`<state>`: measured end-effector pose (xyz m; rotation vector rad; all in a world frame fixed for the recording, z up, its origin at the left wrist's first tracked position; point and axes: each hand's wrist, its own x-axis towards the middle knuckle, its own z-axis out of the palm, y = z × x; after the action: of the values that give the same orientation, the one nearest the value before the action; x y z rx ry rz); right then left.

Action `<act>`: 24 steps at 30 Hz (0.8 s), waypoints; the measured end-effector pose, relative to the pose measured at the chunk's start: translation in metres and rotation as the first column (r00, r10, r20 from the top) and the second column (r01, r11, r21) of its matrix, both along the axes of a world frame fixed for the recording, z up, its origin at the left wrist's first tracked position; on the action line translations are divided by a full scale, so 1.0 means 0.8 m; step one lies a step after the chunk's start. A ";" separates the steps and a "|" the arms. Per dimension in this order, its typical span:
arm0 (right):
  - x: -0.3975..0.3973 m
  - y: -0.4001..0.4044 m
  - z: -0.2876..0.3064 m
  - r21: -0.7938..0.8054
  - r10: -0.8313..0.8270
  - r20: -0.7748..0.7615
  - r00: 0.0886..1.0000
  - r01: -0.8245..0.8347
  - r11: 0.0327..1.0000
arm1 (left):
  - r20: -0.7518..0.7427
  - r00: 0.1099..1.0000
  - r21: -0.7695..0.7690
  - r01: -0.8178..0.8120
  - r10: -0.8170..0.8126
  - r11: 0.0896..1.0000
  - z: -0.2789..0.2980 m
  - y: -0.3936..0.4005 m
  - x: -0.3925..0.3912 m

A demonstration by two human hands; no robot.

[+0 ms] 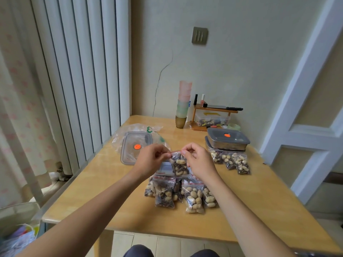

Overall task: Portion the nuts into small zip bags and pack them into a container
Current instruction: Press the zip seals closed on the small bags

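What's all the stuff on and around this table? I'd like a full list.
held zip bag: one, clear with red seal, holds nuts, above table centre
filled zip bags near: a pile, count unclear, near edge of table
filled zip bags right: three, in front of the metal containers
metal containers: two stacked, grey lids, orange spot, right side
loose lid: one, grey with orange spot, on a clear plastic bag, left
stacked cups: pink and green, on a brown one, by the wall
wooden shelf: one, small bottles on top, clear box below
table: one, light wood
left hand: pinches the bag's top
right hand: pinches the bag's top
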<state>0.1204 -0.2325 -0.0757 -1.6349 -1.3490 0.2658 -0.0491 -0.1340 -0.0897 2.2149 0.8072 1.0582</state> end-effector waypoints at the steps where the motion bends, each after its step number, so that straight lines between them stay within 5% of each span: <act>1: 0.000 -0.001 0.001 -0.009 0.015 -0.003 1.000 -0.015 1.000 | 0.004 1.000 -0.006 -0.009 0.009 1.000 -0.001 0.000 -0.001; 6: 0.000 -0.001 0.003 -0.024 0.121 -0.046 0.992 -0.123 0.992 | 0.012 1.000 -0.010 0.000 0.000 1.000 0.006 -0.001 -0.002; 24: -0.002 0.003 0.004 0.030 0.099 0.224 0.970 -0.108 0.994 | -0.060 0.997 0.207 0.056 -0.044 0.977 0.018 -0.008 -0.003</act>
<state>0.1185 -0.2298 -0.0724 -1.5973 -1.6014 0.1173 -0.0517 -0.1402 -0.0752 2.4356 0.6862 1.1061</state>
